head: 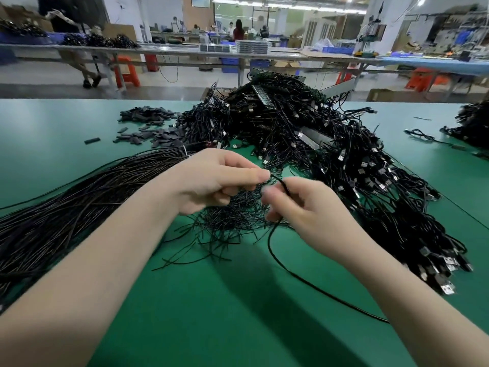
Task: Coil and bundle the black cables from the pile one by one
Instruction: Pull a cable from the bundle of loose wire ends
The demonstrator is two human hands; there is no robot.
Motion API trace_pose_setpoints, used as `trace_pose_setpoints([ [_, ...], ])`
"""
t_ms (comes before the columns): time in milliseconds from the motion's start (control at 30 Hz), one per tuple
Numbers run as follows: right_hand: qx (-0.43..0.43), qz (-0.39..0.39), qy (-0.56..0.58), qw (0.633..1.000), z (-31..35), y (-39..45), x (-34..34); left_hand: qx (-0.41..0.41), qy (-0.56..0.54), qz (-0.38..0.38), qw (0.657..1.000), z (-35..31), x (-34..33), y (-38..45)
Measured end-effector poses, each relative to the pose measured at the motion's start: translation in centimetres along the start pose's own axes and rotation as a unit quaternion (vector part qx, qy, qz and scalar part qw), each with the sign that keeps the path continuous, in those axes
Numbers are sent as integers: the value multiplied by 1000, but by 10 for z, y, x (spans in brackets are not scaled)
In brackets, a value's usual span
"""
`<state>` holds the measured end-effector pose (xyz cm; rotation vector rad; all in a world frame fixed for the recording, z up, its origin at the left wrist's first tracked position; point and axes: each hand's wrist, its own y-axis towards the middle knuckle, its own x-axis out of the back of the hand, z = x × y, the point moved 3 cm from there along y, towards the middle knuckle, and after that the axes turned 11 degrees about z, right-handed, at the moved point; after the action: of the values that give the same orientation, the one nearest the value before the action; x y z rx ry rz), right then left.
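A single black cable [280, 256] runs from between my two hands down across the green table [211, 300] toward the lower right. My left hand [214, 178] pinches its upper end between thumb and fingers. My right hand [299, 205] has its fingers curled round the same cable just beside the left. A big pile of black cables with USB plugs [330, 154] lies behind and to the right. A heap of short black twist ties [232, 215] sits under my hands.
A long tied bundle of straight black cables [79, 200] stretches along the left. Small flat black sleeves [153, 125] are scattered at the back left. Another cable heap [473, 123] lies at the far right edge. Workbenches and people stand beyond the table.
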<state>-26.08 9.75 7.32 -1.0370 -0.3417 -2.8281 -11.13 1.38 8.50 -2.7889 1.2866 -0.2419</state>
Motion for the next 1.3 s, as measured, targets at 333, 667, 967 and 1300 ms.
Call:
trace_pose_setpoints([
  [333,51,-65,232,969,-6,14,-46,-57,-150,-57,985,22,-30,0],
  [667,-49,235,260,935,-37,-3,-48,-121,-242,-1,963,7,-29,-19],
  [967,-64,294,351,886,-34,-9,-62,-127,-234,90,960,4,-28,-22],
  [1300,-48,309,414,855,-30,-15,-67,-83,-225,90,967,7,-29,-20],
])
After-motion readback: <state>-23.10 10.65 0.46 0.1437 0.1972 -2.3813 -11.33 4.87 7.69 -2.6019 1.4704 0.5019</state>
